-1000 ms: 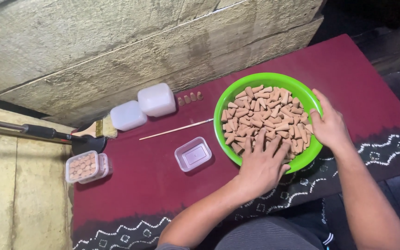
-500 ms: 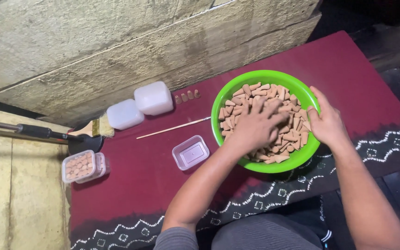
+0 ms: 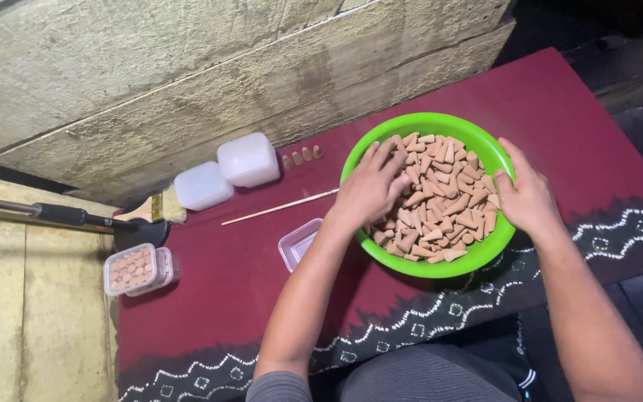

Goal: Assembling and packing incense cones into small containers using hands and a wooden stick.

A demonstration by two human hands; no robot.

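A bright green bowl (image 3: pixel 452 126) full of small brown cones (image 3: pixel 448 201) stands on a dark red cloth (image 3: pixel 560 112). My left hand (image 3: pixel 372 186) reaches into the bowl's left side, fingers spread and bent down among the cones; whether it holds any is hidden. Gripping the bowl's right rim is my right hand (image 3: pixel 524 195). An empty clear plastic box (image 3: pixel 297 244) lies just left of the bowl, partly under my left forearm.
A thin wooden stick (image 3: pixel 277 208) lies left of the bowl. Two white lidded tubs (image 3: pixel 247 158) and three loose cones (image 3: pixel 302 155) sit near the stone wall. A clear box packed with cones (image 3: pixel 131 268) and a brush (image 3: pixel 146 216) are at the cloth's left edge.
My left hand has moved from the bowl's near rim up into the cones on its left side. My right hand stays on the right rim.
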